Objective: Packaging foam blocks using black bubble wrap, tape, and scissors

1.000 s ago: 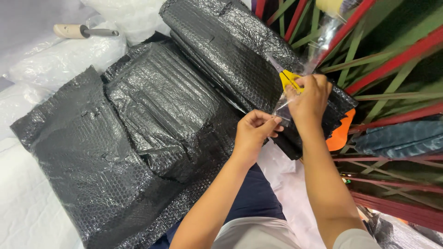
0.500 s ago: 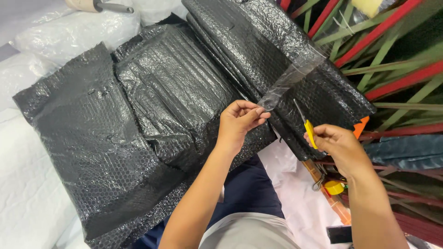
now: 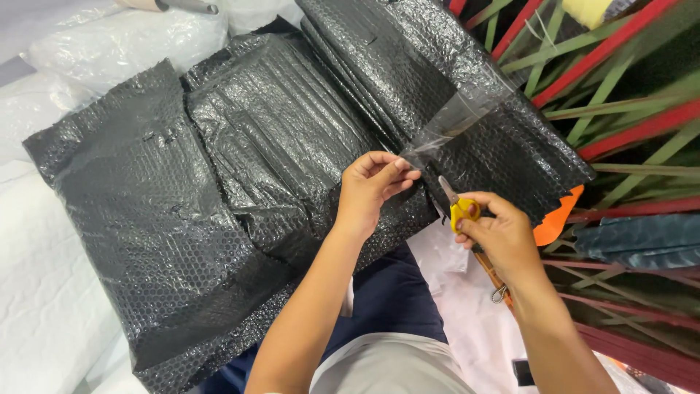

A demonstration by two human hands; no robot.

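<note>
A large parcel wrapped in black bubble wrap [image 3: 219, 182] lies across my lap and the floor. My left hand [image 3: 372, 186] pinches the near end of a strip of clear tape [image 3: 452, 120] that stretches up and to the right over the wrap. My right hand [image 3: 499, 233] grips small yellow-handled scissors [image 3: 456, 204], their blades pointing up-left toward the tape just right of my left fingers. The scissors' blades look closed and sit just below the tape.
White padded sheets [image 3: 44, 306] lie at the left, and clear bubble wrap [image 3: 124, 44] lies at the top left. A red and green striped mat [image 3: 627, 109] covers the right side. An orange piece [image 3: 558, 219] pokes out beside the parcel's right corner.
My right hand has come back up from beside the parcel with the scissors, toward the tape end. My left hand holds the tape in nearly the same place.
</note>
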